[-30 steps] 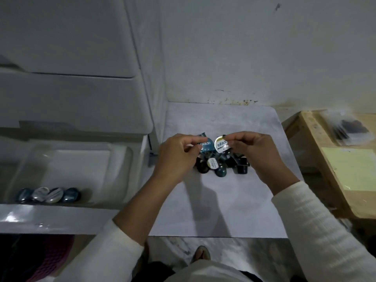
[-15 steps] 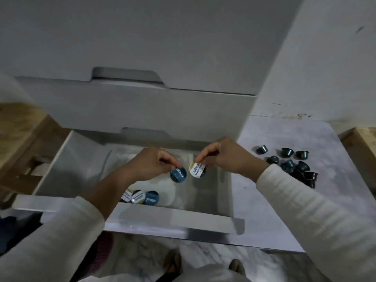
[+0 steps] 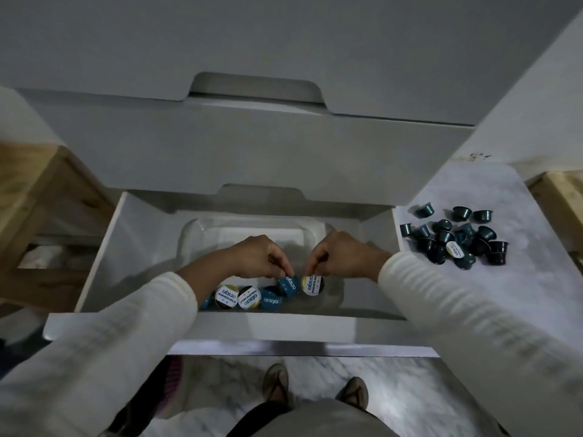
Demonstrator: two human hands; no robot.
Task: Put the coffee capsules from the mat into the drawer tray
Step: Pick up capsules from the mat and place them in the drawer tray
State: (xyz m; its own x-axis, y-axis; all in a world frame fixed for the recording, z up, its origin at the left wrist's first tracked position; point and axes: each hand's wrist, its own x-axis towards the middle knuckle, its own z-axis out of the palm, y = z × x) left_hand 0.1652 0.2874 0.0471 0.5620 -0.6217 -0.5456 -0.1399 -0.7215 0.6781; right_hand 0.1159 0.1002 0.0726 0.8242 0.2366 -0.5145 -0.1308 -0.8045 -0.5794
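Hands are meeting at frame centre over the clear tray (image 3: 195, 234) — left hand (image 3: 262, 258) pinching a blue capsule (image 3: 287, 285), right hand (image 3: 342, 258) pinching a white-lidded capsule (image 3: 313, 284); best lowering both beside the lower-left row (image 3: 244, 298) before releasing — the pile (image 3: 454, 239) is waiting at right on the mat (image 3: 520, 279)

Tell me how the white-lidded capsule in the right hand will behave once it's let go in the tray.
Probably light: the right hand pinches the white-lidded capsule by fingertips alone. Held on edge, its round shape may roll or tip flat. Its neighbours in the clear tray lean together, so it likely needs support.
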